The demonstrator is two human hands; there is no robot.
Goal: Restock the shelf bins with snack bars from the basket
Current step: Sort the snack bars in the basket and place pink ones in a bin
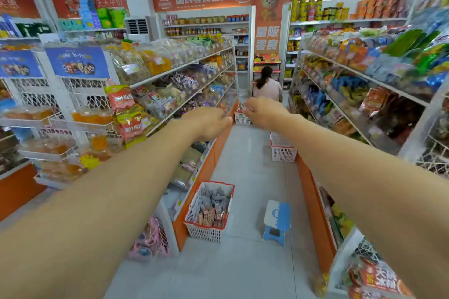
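A white basket with a red rim (pixel 220 184) stands on the aisle floor against the left shelf base, filled with wrapped snack bars (pixel 211 209). Both my arms stretch forward at chest height, well above and beyond the basket. My left hand (pixel 210 122) hovers in front of the left shelving (pixel 184 102), back facing me, fingers loosely curled, and I see nothing in it. My right hand (pixel 263 111) hangs a short gap to its right over the aisle, fingers also loosely bent and holding nothing visible.
A blue-and-white step stool (pixel 277 219) stands right of the basket. Two more white baskets sit further down, one at the right shelf (pixel 283 152) and one mid-aisle (pixel 241 118). A person (pixel 267 85) crouches at the aisle's far end. Stocked shelves line both sides.
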